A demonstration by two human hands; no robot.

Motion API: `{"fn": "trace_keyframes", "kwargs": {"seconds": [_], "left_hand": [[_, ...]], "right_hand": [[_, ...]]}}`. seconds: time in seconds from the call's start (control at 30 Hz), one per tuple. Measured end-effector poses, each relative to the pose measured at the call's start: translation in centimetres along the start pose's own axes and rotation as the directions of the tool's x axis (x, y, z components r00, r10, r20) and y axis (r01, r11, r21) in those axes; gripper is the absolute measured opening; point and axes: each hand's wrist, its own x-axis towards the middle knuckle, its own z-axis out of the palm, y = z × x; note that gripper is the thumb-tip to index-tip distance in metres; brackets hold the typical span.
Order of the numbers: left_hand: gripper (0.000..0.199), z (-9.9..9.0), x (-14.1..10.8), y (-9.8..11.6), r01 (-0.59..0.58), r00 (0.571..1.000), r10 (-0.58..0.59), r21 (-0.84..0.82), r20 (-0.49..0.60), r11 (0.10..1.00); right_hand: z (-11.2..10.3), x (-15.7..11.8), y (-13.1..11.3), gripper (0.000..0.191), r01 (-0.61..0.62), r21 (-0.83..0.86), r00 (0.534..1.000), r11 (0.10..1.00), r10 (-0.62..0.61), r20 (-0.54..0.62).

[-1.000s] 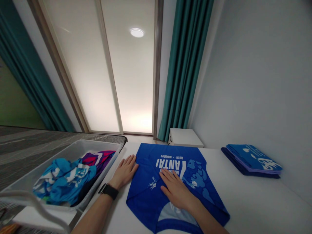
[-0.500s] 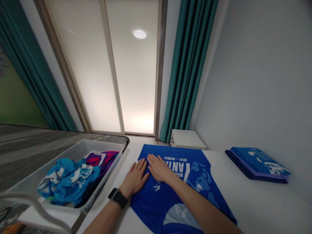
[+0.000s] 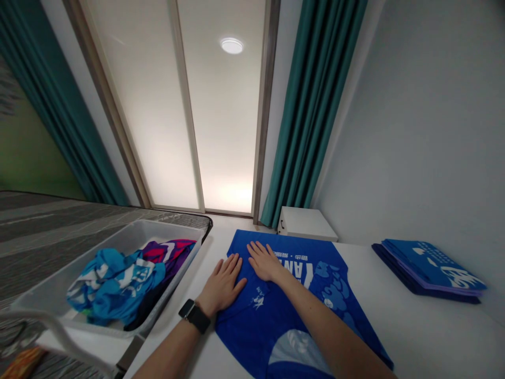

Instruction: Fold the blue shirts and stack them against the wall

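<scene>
Blue shirt (image 3: 252, 322) lies between bin (image 3: 132, 237) and folded clothes (image 3: 428, 266), 2 hands (image 3: 223, 287) (image 3: 266, 266) atop, fingers (image 3: 235, 264) apart.

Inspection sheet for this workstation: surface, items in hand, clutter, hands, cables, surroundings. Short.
Surface: white tabletop, partly covered by cloth.
Items in hand: blue printed shirt, spread out, its lettering upside down in this view.
Clutter: folded stack of clothes at right; translucent bin at left with crumpled garments.
Left hand: open, over the shirt's left edge; black watch on the wrist.
Right hand: open, palm down on the shirt, partly covering the lettering.
Cables: cannot tell; dark shapes at lower left are unclear.
Surroundings: pale sliding doors, teal curtains, low white cabinet, plain wall at right.
</scene>
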Motion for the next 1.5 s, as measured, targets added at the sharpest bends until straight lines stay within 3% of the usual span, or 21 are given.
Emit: {"fn": "trace_keyframes", "kwargs": {"seconds": [0.13, 0.23, 0.43, 0.5, 0.7, 0.87, 1.3, 1.4, 1.5], "left_hand": [[0.063, -0.7, 0.0, 0.3, -0.004, 1.000, 0.004, 0.006, -0.003, 1.000], [0.062, -1.1, 0.1, 0.4, -0.044, 0.997, 0.044, 0.005, -0.059, 0.999], [0.065, -0.8, 0.0, 0.7, -0.052, 0.997, 0.053, 0.013, -0.056, 0.999], [0.066, -0.8, 0.0, 0.8, -0.030, 0.999, 0.031, 0.024, -0.032, 0.999], [0.068, -1.0, -0.1, 1.1, -0.007, 1.000, 0.007, 0.022, -0.015, 1.000], [0.069, -0.9, 0.0, 0.8, 0.007, 1.000, -0.006, 0.025, -0.030, 1.000], [0.049, -1.3, 0.4, -3.2, 0.133, 0.989, -0.130, -0.028, 0.073, 0.991], [0.049, -1.6, 0.4, -3.4, 0.091, 0.995, -0.088, -0.075, 0.038, 0.993], [0.050, -1.9, 0.3, -2.9, -0.042, 0.999, 0.042, -0.107, 0.003, 0.993]], "right_hand": [[-0.7, 0.6, 1.1, 0.058, -0.099, -0.006, 0.995, 0.995, 0.099, -0.017], [-1.2, 0.4, 1.0, 0.058, -0.108, -0.008, 0.993, 0.994, 0.107, -0.046], [-0.4, -1.6, -1.0, 0.057, 0.165, -0.086, 0.978, 0.982, -0.175, -0.112], [0.1, -2.0, -1.3, 0.057, 0.201, -0.087, 0.974, 0.976, -0.209, -0.089], [0.2, -2.1, -0.6, 0.060, 0.104, -0.003, 0.994, 0.995, -0.105, -0.018], [0.1, -2.2, -0.2, 0.062, 0.096, 0.005, 0.995, 0.995, -0.096, -0.015], [0.1, -2.4, -0.4, 0.061, 0.080, 0.012, 0.996, 0.997, -0.080, -0.025], [-0.2, -2.1, -0.2, 0.061, 0.054, 0.056, 0.999, 0.997, -0.054, -0.001], [-0.8, -2.1, -0.5, 0.060, 0.016, 0.077, 1.000, 0.997, -0.014, -0.022]]}}
